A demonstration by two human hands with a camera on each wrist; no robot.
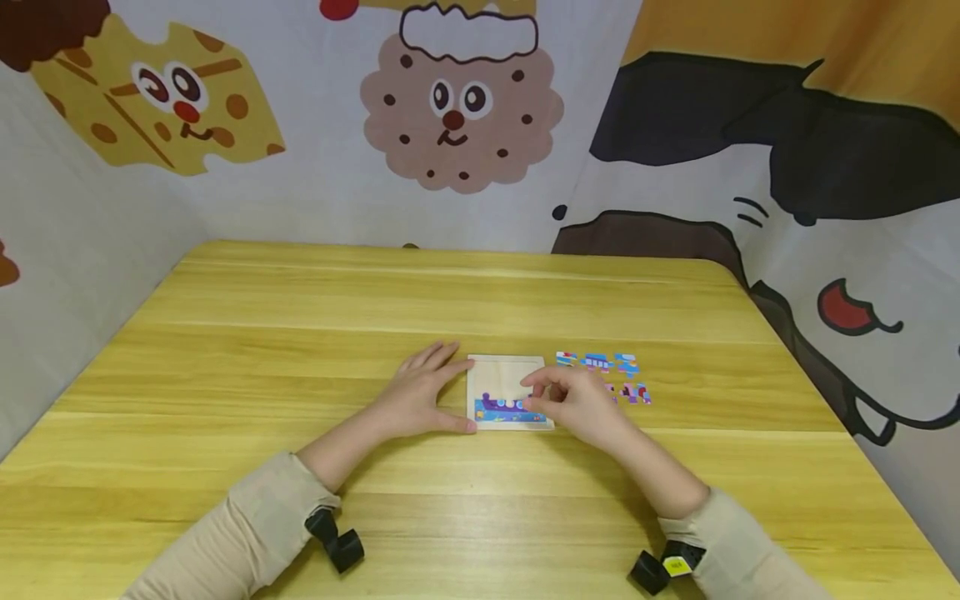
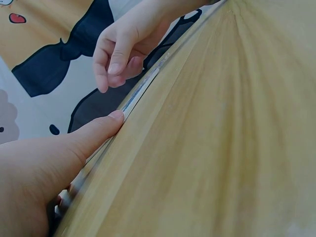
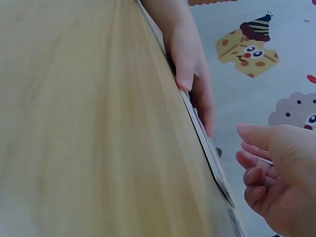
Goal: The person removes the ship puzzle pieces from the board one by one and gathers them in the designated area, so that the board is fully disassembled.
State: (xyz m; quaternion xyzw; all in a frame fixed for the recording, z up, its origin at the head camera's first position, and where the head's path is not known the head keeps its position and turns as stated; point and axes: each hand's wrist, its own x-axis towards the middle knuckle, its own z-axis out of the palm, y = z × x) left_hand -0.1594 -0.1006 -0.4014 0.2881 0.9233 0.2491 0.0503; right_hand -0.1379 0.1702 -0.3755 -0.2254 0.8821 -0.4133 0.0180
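A small square puzzle tray (image 1: 506,358) lies on the table, its lower part filled with blue and purple picture pieces (image 1: 491,412) and its upper part bare. My left hand (image 1: 416,400) rests at the tray's left side, thumb by the lower corner and forefinger by the upper one. Over the right part of the tray is my right hand (image 1: 581,404), fingers loosely bent and thumb apart from the forefinger. In the right wrist view, no piece shows between the fingers of that right hand (image 3: 291,170).
Several loose puzzle pieces (image 1: 597,362) lie in two rows right of the tray, partly hidden by the right hand. The wood-grain table (image 1: 360,292) reaches back to a cloth wall (image 1: 300,208) with cartoon prints. Both sleeves carry black wrist mounts (image 1: 333,542).
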